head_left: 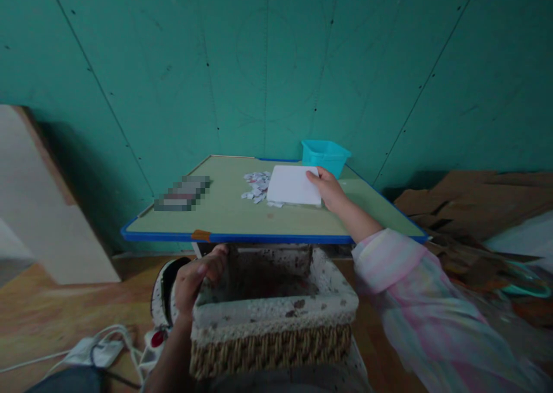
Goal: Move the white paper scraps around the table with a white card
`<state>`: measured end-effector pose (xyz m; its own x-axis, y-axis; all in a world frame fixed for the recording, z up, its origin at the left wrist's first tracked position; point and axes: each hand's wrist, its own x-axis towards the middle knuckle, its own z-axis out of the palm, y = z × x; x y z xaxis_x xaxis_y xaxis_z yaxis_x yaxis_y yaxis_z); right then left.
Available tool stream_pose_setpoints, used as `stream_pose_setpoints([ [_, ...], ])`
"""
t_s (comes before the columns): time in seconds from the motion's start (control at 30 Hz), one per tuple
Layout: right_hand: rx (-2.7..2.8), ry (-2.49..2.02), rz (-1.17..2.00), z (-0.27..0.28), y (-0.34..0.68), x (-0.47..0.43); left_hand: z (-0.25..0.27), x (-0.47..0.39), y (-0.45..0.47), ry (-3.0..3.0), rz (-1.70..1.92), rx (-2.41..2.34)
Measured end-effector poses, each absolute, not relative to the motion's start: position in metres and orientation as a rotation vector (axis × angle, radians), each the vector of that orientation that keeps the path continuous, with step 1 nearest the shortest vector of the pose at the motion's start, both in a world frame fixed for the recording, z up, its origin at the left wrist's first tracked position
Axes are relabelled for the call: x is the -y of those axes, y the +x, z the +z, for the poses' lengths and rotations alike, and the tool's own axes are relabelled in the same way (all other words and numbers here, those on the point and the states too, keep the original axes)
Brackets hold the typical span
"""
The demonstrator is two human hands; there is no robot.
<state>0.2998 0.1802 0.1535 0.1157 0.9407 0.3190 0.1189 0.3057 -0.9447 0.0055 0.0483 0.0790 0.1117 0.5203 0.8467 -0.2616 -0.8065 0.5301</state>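
My right hand [327, 186] is closed on the right edge of a flat white rectangular board or pad [294, 184], thumb on top, over the middle of the table. Just left of the board lies a pile of torn paper scraps [256, 184], some of them partly hidden by it. My left hand [201, 275] grips the left rim of a wicker basket [272, 347] with a spotted cloth lining. The basket is below the table's front edge, and its dark inside is hard to make out.
A pale green table [224, 217] with blue edging stands against the green wall. On it are a turquoise plastic bin [326, 158] at the back right and a blurred flat item [184, 193] at left. Cables and a power strip [95, 351] lie on the floor; cardboard [466, 208] is at right.
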Motion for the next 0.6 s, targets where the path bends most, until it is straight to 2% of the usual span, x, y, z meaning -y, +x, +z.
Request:
stream_pose_setpoints([
  [0.13,1.332,-1.139,0.718,0.152,0.303,-0.184,0.078,-0.048,0.004,1.816,1.753,-0.279],
  [0.5,1.406,-1.147,1.138,0.159,0.295,-0.165,0.073,-0.046,0.006,1.721,1.79,-0.371],
  [0.6,1.325,-1.138,1.046,0.159,0.298,-0.17,0.072,-0.046,0.006,1.716,1.806,-0.375],
])
